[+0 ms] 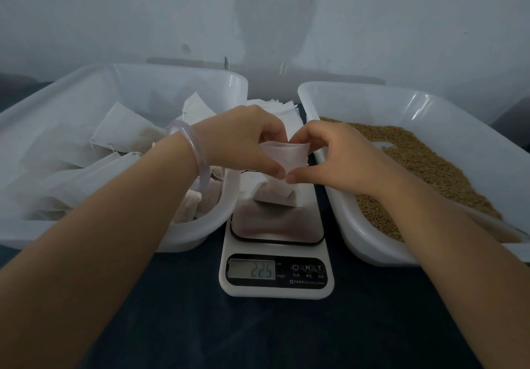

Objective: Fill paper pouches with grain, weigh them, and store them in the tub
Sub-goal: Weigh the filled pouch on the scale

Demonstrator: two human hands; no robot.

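White plastic formed the storage tub lying to the left of the left hand; a loose heap of filled pouches was held in it. The left hand, with a pale bangle on its wrist, was pinched on the left edge of the pouch mouth. The paper pouch was held directly between both hands, upright, with its long axis vertical. Its base appeared to rest on the scale below the hands, and the display appeared to read 225. The right hand was pinched on the right edge of the mouth. Both hands were equally near the pouch, but the storage tub lay on the left hand's side, so a leftward transfer was judged probable. A stack of empty pouches was seen beyond the hands. To the right of the right hand, loose grain was contained in a second tub.
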